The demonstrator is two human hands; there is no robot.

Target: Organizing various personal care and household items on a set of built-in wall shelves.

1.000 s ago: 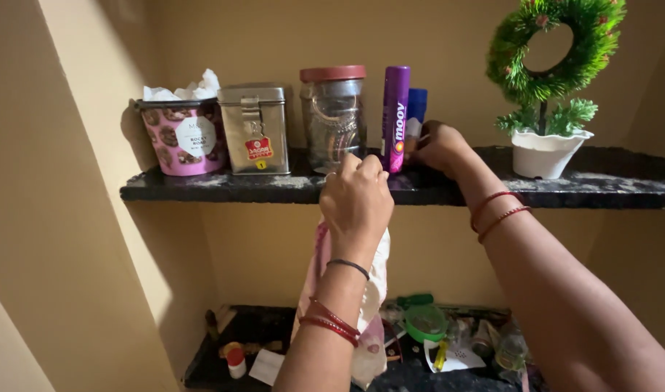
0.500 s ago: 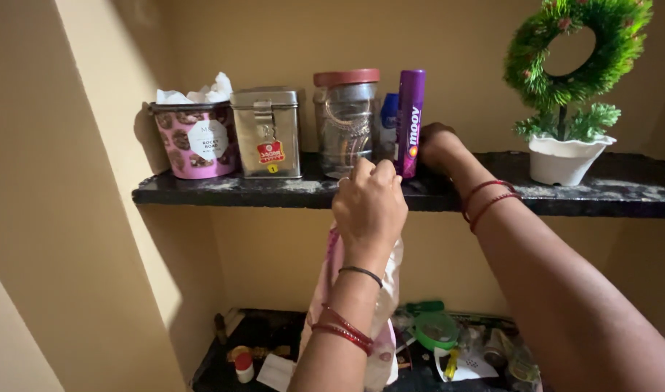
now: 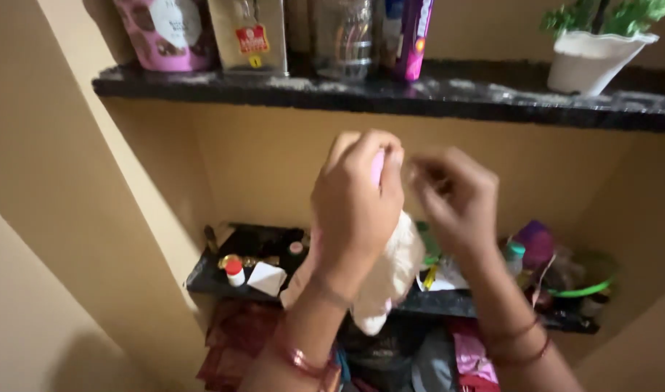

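Note:
My left hand is closed around the top of a white and pink cloth that hangs down below it, in front of the wall under the upper shelf. My right hand is just to its right, blurred, with curled fingers close to the cloth's top; whether it holds anything is unclear. Both wrists wear red bangles.
A dark stone shelf above carries a pink tub, a metal tin, a clear jar, a purple spray can and a white plant pot. A lower shelf holds small bottles, papers and a green bowl.
My right hand has come off the upper shelf and down beside my left hand. The view has tilted down, so the lower shelf shows more.

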